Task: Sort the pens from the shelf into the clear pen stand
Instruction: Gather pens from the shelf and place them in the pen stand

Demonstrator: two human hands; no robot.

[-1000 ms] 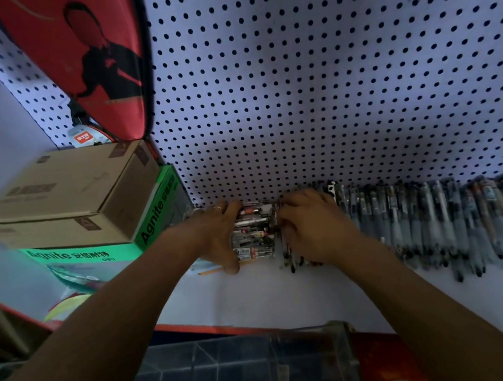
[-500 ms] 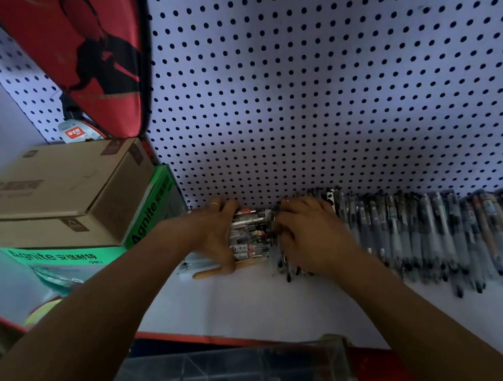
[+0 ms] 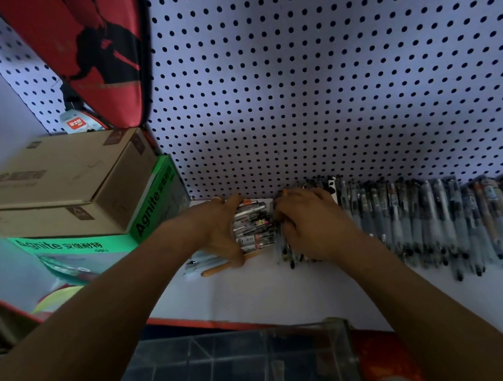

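Both hands unmoved, fingers (image 3: 234,200) curled round pen bundle (image 3: 254,227) beside pegboard (image 3: 325,80) edge.

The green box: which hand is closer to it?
Left. The left hand is just right of the green box; the right hand lies farther right, past the pen bundle.
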